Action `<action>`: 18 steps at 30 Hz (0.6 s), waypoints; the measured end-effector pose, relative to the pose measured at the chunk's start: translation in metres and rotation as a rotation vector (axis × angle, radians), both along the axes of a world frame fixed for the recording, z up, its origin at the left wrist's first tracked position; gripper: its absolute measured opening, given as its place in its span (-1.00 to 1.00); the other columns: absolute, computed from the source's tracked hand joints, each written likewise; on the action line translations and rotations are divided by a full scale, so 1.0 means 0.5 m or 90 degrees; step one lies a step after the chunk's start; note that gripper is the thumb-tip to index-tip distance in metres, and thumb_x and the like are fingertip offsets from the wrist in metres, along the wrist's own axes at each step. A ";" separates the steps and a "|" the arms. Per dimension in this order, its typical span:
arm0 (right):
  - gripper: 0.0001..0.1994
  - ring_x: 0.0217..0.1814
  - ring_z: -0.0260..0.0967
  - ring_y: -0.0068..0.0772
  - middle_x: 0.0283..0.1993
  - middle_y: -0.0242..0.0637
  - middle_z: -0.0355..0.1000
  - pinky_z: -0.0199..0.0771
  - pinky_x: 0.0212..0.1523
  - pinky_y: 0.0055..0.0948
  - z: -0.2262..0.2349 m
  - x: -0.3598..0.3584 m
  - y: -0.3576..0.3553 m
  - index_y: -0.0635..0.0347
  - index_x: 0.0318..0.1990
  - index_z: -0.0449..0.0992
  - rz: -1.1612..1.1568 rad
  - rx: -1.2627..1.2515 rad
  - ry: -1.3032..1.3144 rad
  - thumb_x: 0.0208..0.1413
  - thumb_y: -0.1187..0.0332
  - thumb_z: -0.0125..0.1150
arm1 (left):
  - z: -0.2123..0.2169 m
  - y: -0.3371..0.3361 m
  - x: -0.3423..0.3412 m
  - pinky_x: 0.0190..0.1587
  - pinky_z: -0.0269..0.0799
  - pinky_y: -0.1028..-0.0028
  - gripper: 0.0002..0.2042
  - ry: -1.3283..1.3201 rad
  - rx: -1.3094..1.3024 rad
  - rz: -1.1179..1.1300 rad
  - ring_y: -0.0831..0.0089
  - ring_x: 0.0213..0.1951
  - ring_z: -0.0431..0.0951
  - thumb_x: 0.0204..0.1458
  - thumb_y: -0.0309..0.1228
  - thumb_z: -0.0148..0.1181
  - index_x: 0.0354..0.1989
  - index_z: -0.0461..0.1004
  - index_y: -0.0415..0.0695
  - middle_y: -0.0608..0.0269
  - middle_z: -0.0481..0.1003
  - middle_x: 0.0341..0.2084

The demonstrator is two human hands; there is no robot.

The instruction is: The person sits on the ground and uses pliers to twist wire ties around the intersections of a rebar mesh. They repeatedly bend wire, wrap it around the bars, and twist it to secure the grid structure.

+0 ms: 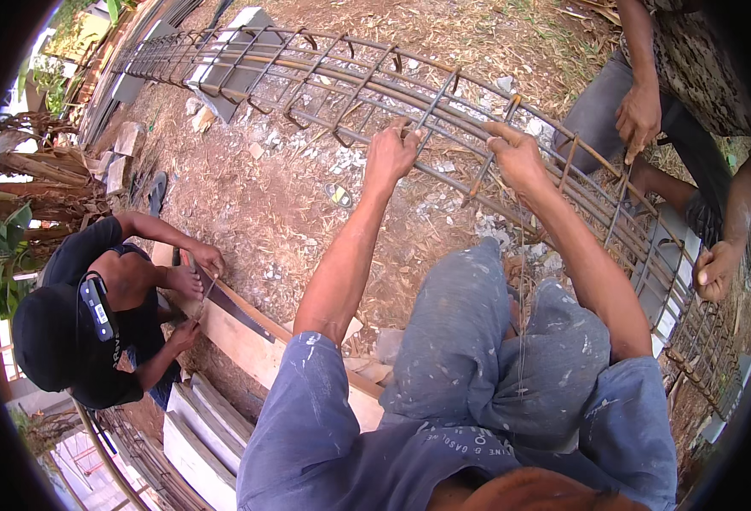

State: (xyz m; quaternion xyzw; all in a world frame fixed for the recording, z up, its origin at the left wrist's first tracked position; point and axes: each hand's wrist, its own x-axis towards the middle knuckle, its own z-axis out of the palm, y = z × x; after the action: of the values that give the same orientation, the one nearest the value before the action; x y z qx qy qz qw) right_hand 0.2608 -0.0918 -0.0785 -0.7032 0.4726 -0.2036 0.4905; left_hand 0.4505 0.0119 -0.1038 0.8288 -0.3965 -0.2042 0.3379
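A long rebar cage (362, 75) of brown steel rods and square stirrups stretches in front of me from the far left to the near right. My left hand (392, 153) is closed on the cage at a crossing stirrup, along its near side. A short way right, my right hand (520, 160) reaches over the rods beside another stirrup (480, 177), index finger and thumb toward it, other fingers curled. Thin tie wires (522, 324) hang below this hand, in front of my knees; its palm is hidden.
Concrete blocks (237, 53) prop the cage at the far left. At right, a co-worker's hands (639, 119) are at the cage. Another person at left works a handsaw (237, 313) on a plank (243, 341). White rubble (328, 153) and dry straw cover the dirt.
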 end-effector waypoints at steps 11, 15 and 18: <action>-0.58 0.03 0.48 -0.10 -0.05 -0.03 0.53 0.37 0.10 -0.33 -0.032 0.107 -0.049 0.08 0.00 0.59 0.076 0.051 0.189 -0.06 0.43 -0.01 | -0.090 -0.058 0.122 0.04 0.44 0.22 -0.52 -0.052 0.216 -0.148 0.03 -0.07 0.55 -0.18 -0.47 0.14 0.03 0.54 0.08 -0.12 0.53 -0.14; -0.62 -0.04 0.49 -0.17 -0.09 -0.07 0.55 0.40 0.05 -0.33 -0.040 0.143 -0.050 0.04 -0.04 0.61 0.063 0.176 0.146 -0.01 0.42 -0.01 | -0.075 -0.050 0.103 0.02 0.44 0.23 -0.59 -0.062 0.205 -0.136 0.04 -0.11 0.56 -0.14 -0.34 0.20 -0.01 0.56 0.12 -0.08 0.55 -0.19; -0.65 -0.06 0.49 -0.21 -0.13 -0.08 0.55 0.42 0.03 -0.26 -0.050 0.142 -0.059 0.02 -0.02 0.60 0.097 0.128 0.164 0.07 0.38 -0.02 | -0.065 -0.049 0.097 -0.01 0.44 0.24 -0.62 -0.060 0.189 -0.127 0.04 -0.13 0.57 -0.10 -0.22 0.26 -0.04 0.58 0.09 -0.08 0.57 -0.23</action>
State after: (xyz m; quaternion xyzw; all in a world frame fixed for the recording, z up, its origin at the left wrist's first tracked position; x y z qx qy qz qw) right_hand 0.3316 -0.1212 -0.1033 -0.7049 0.4948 -0.0257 0.5076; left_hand 0.4988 -0.0124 -0.1361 0.8347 -0.4576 -0.2540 0.1712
